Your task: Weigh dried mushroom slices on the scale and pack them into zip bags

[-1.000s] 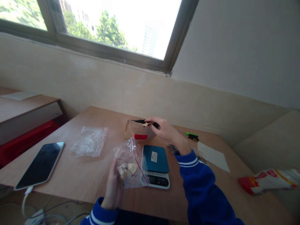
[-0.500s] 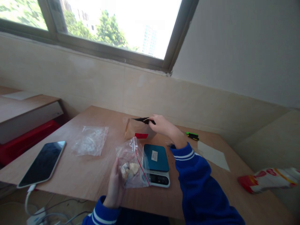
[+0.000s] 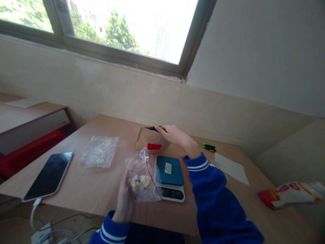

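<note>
A clear zip bag [image 3: 138, 164] with a red closure strip and several pale, flat pieces [image 3: 144, 182] inside leans over the table. My left hand [image 3: 126, 198] is closed around its left side. At the back, a brown paper bag [image 3: 147, 138] with a red label [image 3: 154, 146] stands with its dark mouth open. My right hand [image 3: 171, 134] is at the right of that mouth, fingers bent over the rim; some fingertips are hidden. Between my hands sits a kitchen scale [image 3: 170, 169] with a teal top, its left edge partly behind the zip bag.
Another clear zip bag [image 3: 101, 152] lies to the left, beside a phone [image 3: 49, 176] plugged into a white cable. On the right are green and black tools [image 3: 209, 146], a pale sheet [image 3: 232, 168] and a red and white bottle [image 3: 289, 195]. The wall [image 3: 114, 88] borders the table's back.
My right hand has shifted slightly left over the paper bag's mouth, with its fingers reaching further across the opening. My left hand and the zip bag have hardly moved.
</note>
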### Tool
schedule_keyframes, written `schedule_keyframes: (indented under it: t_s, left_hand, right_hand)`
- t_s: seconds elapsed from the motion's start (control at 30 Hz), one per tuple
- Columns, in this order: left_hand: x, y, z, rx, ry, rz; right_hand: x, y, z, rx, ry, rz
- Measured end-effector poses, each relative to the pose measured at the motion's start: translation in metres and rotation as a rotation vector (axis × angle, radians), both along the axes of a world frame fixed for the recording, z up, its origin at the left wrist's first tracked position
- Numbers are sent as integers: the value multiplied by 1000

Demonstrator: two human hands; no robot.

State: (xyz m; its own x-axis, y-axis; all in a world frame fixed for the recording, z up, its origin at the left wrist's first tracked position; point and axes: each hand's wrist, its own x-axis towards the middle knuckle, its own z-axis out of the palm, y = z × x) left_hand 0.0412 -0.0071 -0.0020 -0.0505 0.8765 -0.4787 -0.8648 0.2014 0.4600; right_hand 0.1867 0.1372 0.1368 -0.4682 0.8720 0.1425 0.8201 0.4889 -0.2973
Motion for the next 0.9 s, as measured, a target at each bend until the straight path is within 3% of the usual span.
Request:
schedule_keyframes:
  t_s: [0.17, 0.3, 0.4, 0.5, 0.7, 0.9]
  left_hand:
    - [-2, 0, -6, 36, 9, -17]
    - [-4, -1, -15, 111, 40, -23]
    - [-4, -2, -15, 183, 46, -16]
    - [-2, -3, -11, 240, 47, 11]
    - [1, -6, -8, 320, 45, 33]
    - [3, -2, -15, 272, 225, 41]
  right_hand:
    - [3, -12, -3, 97, 84, 12]
    - [5, -46, -2, 215, 322, 72]
    - [7, -77, -7, -39, 443, 195]
    - [6, -98, -24, -315, 394, 287]
    - [-8, -113, -56, -264, 357, 102]
    - [-23, -120, -67, -234, 277, 435]
